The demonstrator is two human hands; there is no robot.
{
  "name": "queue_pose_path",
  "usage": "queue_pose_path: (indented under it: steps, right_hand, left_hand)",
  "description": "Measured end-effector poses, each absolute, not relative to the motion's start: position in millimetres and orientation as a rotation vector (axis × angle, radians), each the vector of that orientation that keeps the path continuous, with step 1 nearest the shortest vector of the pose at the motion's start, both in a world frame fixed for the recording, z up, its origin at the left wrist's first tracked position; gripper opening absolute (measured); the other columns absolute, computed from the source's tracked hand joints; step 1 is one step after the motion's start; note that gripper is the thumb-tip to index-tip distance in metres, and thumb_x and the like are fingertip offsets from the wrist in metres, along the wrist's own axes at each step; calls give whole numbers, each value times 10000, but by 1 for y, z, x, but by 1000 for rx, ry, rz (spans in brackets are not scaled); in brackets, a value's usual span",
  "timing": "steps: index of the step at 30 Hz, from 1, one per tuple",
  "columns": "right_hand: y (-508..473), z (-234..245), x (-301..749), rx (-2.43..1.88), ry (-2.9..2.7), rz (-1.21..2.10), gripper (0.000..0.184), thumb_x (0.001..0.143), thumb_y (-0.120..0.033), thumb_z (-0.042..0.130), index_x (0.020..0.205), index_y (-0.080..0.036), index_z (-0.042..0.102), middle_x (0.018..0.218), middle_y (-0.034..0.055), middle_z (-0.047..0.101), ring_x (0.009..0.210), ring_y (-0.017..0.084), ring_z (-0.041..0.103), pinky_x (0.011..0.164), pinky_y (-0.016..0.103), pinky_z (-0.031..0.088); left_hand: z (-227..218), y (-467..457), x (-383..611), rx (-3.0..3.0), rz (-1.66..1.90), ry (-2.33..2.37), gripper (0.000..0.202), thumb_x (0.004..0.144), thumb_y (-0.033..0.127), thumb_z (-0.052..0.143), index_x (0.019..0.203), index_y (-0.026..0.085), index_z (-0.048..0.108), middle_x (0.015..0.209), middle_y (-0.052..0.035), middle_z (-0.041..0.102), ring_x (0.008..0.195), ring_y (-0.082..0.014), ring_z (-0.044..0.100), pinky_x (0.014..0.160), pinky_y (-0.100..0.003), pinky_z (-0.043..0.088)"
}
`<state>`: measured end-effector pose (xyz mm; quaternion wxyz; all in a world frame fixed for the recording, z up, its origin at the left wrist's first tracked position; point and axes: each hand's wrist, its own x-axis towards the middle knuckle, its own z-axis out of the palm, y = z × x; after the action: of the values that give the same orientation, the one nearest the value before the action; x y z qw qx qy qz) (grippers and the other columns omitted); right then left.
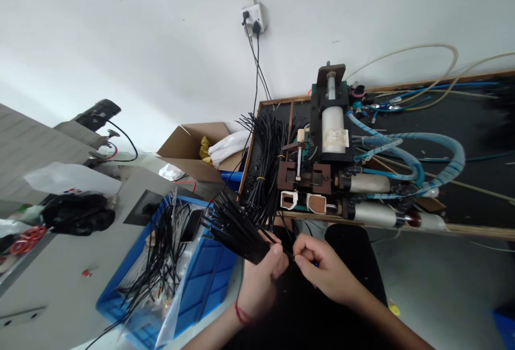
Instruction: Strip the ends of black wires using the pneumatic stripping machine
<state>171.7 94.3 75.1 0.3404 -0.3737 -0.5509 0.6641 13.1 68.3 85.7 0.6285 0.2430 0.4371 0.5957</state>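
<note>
My left hand [261,280] is closed round a fanned bundle of short black cable pieces [235,226], held above my lap. A red string is tied on that wrist. My right hand [325,269] is close beside it, fingers pinched on the end of one black piece at the bundle's base. Just beyond the hands stands a small pneumatic press machine [322,157] on a dark bench [462,199], with a heap of black cables [265,162] lying at its left.
A blue plastic crate [201,280] lined with clear plastic holds more black cables at the left. An open cardboard box [193,151] sits behind it. Blue and beige air hoses [434,151] loop across the bench. A wall socket [253,17] is above.
</note>
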Motion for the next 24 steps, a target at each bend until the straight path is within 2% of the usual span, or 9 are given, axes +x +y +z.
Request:
queue_pose_path:
  steps: [2,6,10,12,17,24]
  right_hand:
    - [93,75,173,-928,-1506,1763,236,976,-344,548,782,-213,580,476,-85,435,419,107,392,462,237,278]
    - [89,69,177,-747,-1515,1729,416,1038,-441,518,756,-182,680,455,-51,489,408,115,446,488,251,328]
    - [85,61,173,-677,-1073,1833,474,998,-543,615,694,-185,680,433,-47,452,393,114,365,440,262,224]
    - [86,59,167,-699,-814,1824,458,970,-549,670,681,-194,645,440,-47,441,419,116,343,446,267,202]
    - [92,60,150,-641,-453,1883,373,973,-543,727,856,-213,596,529,-77,480,428,74,239,448,227,205]
    - [92,60,143,-594,-401,1886,375,976,-538,744,888,-211,582,589,-73,496,456,63,290,463,194,241]
  left_hand:
    - [87,69,14,541,1372,1026,364,862,414,884,916,193,599,529,123,352,461,-59,277,485,-213,271]
    - [90,70,15,541,1365,983,305,900,349,854,975,206,594,538,127,358,464,-57,265,482,-199,262]
    - [92,70,14,633,1352,812,369,952,323,804,1244,254,591,563,128,380,462,-63,255,489,-208,266]
    - [92,70,14,673,1358,747,405,970,330,783,1315,270,579,595,123,374,470,-62,237,494,-217,265]
    - [92,68,10,759,1337,667,253,998,300,744,1206,280,602,620,109,347,496,-69,243,521,-235,269]
    - [90,64,8,779,1250,685,211,984,317,763,1049,256,571,623,106,367,517,-70,280,545,-247,272]
